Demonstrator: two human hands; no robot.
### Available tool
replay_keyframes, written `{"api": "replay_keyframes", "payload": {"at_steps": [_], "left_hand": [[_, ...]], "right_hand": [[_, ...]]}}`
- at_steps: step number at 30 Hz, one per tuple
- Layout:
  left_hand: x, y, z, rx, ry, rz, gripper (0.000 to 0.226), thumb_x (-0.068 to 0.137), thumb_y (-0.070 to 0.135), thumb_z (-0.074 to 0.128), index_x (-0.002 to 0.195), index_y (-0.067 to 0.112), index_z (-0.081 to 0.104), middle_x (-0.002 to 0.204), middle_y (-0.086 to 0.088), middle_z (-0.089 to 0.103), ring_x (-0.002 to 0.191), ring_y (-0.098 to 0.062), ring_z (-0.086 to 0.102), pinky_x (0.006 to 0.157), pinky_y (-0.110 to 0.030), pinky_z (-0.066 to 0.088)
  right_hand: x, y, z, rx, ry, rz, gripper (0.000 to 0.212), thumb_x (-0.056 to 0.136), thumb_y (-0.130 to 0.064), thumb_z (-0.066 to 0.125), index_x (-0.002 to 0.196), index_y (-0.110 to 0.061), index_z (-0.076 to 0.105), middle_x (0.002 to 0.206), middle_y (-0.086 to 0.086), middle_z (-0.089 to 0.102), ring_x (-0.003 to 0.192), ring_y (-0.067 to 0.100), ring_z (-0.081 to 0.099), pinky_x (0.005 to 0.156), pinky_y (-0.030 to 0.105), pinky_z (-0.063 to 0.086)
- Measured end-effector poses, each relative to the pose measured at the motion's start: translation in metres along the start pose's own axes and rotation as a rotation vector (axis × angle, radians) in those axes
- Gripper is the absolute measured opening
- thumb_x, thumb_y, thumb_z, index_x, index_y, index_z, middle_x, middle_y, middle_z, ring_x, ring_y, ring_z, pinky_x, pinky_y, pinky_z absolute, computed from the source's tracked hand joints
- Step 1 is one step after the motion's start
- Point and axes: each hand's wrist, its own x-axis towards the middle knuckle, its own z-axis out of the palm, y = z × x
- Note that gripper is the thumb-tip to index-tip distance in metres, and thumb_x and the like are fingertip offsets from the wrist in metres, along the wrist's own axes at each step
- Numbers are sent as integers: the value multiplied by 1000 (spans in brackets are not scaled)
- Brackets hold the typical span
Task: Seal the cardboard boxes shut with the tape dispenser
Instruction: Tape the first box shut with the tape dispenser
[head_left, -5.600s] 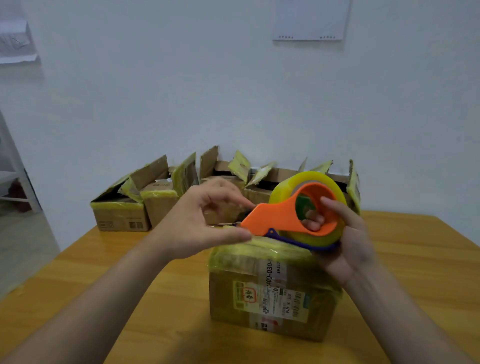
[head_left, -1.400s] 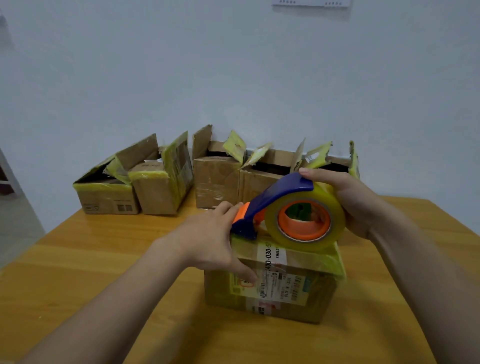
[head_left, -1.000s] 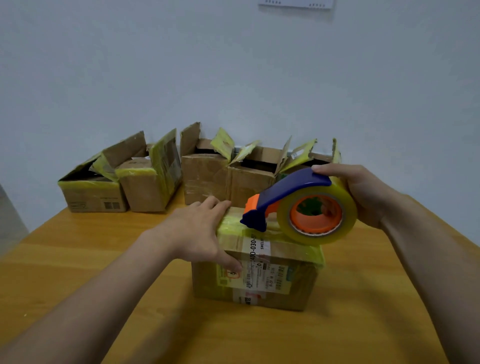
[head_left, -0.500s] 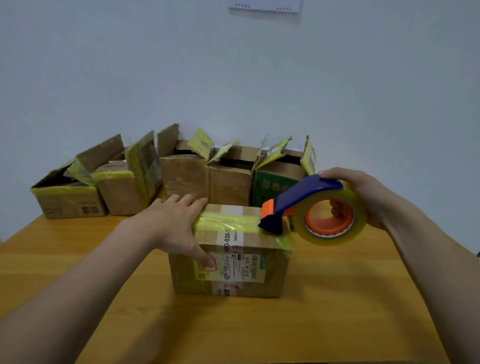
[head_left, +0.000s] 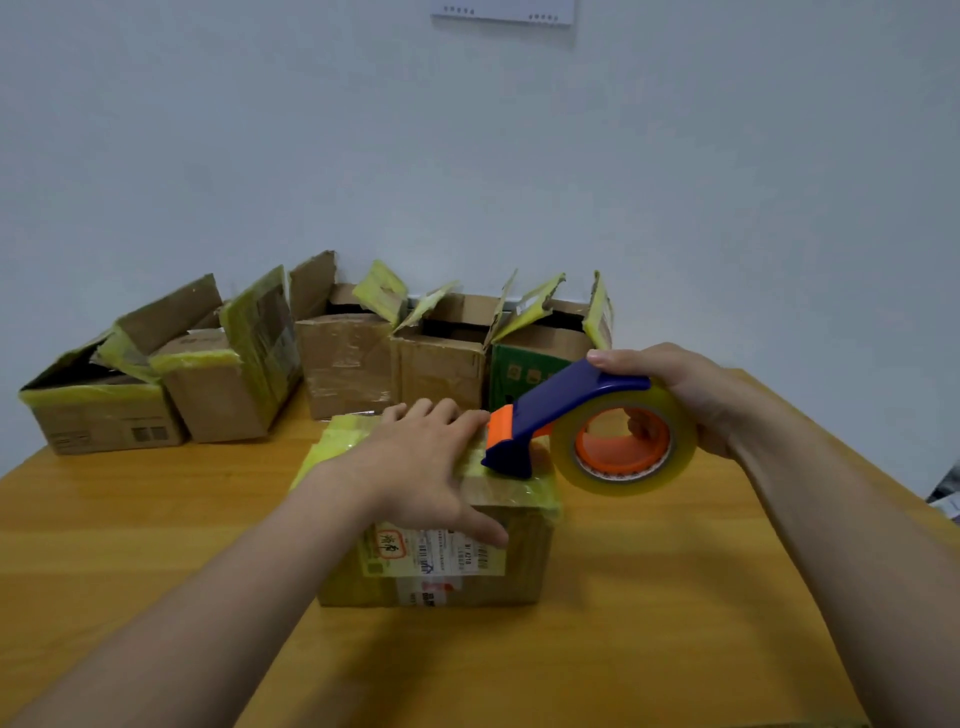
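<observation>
Sliding rightward across the lid since half a second ago, the left grip (head_left: 415, 467) is now lying flat on top of the nearest box (head_left: 441, 587). Its fingers are stretching straight toward the far edge and ending just beside the orange tip of the tape dispenser (head_left: 561, 410), so this grip is released, pressing rather than grasping. Its thumb is pointing down over the printed label (head_left: 441, 558) on the front face. The right grip (head_left: 696, 395) is grasping the tape dispenser, with the thumb lying along the blue handle and the other fingers curling round the far side and showing through the orange core. The dispenser's blue nose is resting on the right part of the box top, and the roll of tape (head_left: 683, 441) is hanging past the box's right edge, above the surface (head_left: 156, 545). The box is standing closed near the middle of the wooden surface, with yellowish tape running over its top and down its sides. Behind it, five open boxes (head_left: 343, 364) are sitting in a row against the wall (head_left: 727, 182), their flaps standing up or folding outward, many edged with torn yellow tape. The rightmost one is showing a green side. A white sheet (head_left: 504, 10) is hanging on the wall at the top edge of the view.
</observation>
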Motion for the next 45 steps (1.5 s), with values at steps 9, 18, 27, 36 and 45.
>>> {"api": "replay_keyframes", "payload": {"at_steps": [9, 18, 27, 36, 45], "left_hand": [[-55, -61, -15, -5, -117, -197, 135, 47, 97, 63, 156, 35, 13, 149, 10, 33, 140, -21, 32, 125, -60, 17], [-56, -66, 7, -61, 33, -269, 153, 32, 117, 33, 159, 34, 13, 160, 8, 30, 149, -22, 26, 127, -59, 8], [-54, -66, 13, -42, 46, -256, 150, 33, 117, 28, 161, 41, 6, 162, 7, 27, 151, -24, 21, 127, -61, 7], [-57, -61, 8, -47, 26, -243, 144, 37, 114, 32, 160, 43, 7, 161, 6, 27, 151, -24, 21, 127, -60, 5], [-42, -32, 3, 2, -1, -226, 159, 35, 116, 31, 165, 29, 5, 172, 5, 12, 159, -23, 9, 125, -65, -6]], "right_hand": [[42, -7, 81, 72, -128, -79, 48, 74, -56, 78, 95, -13, 83, 95, 16, 79, 81, 28, 74, 81, 41, 61], [56, 12, 87, 161, -268, -131, 46, 73, -60, 75, 95, -21, 83, 94, 13, 78, 80, 24, 74, 68, 31, 59], [50, 13, 74, 127, -292, -171, 45, 82, -58, 69, 100, -18, 80, 92, 10, 76, 79, 21, 74, 68, 29, 59], [29, 31, 39, 189, -222, -54, 43, 72, -59, 73, 93, -24, 84, 90, 9, 78, 77, 20, 76, 64, 28, 60], [24, 38, 44, 164, -177, -91, 45, 71, -64, 71, 89, -25, 83, 90, 10, 79, 77, 20, 76, 64, 25, 59]]}}
